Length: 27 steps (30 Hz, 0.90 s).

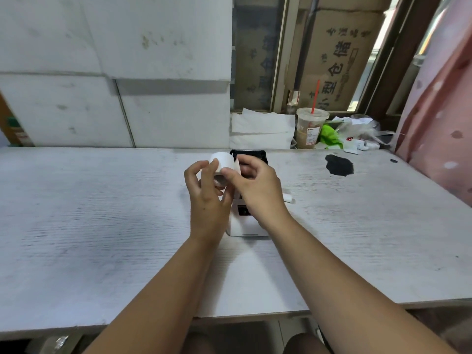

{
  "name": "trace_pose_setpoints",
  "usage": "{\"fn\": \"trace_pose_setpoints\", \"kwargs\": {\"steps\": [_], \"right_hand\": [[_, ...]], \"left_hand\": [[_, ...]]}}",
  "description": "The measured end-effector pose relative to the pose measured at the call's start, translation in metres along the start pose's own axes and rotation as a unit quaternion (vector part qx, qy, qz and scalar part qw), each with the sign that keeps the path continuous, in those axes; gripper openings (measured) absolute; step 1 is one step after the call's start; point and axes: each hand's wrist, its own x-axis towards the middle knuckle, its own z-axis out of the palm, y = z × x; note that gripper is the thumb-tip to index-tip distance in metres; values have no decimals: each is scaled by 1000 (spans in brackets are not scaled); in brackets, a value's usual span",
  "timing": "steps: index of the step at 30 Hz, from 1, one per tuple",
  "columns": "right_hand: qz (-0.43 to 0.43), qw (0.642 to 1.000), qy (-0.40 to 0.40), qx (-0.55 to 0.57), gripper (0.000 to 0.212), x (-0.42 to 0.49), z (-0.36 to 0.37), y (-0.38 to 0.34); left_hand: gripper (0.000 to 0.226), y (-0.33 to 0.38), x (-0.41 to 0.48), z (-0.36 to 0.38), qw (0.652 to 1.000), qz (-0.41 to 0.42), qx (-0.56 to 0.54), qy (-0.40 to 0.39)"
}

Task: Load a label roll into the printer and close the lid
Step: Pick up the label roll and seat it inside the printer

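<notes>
A white label roll is held up above the table, in front of the printer. My left hand grips the roll from the left and below. My right hand pinches the roll's loose end between thumb and forefinger on its right side. The small white printer stands on the table under my hands, mostly hidden by them. Its black lid stands open at the far end, just behind the roll.
A small white scrap lies right of the printer. A black stain marks the white table at far right. Folded white paper, a drink cup with a red straw and plastic bags sit on the sill behind.
</notes>
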Motion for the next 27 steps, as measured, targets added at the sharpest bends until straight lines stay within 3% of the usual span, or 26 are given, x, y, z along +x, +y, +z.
{"fn": "trace_pose_setpoints", "kwargs": {"steps": [7,12,20,24,27], "right_hand": [[59,992,-15,108,56,0,1,-10],[31,996,-6,78,47,6,2,-7],[-7,1000,-23,17,39,7,-6,-4],[-10,999,-35,16,31,5,-7,-1],[0,1000,5,18,10,10,-8,4]], "left_hand": [[52,-4,2,0,999,43,-3,-5],[42,-1,0,1,999,48,-17,-7],[36,-4,0,2,998,-25,-27,-49],[54,-2,3,0,988,-126,-66,-53],[66,2,3,-1,988,-136,-37,-57]]}}
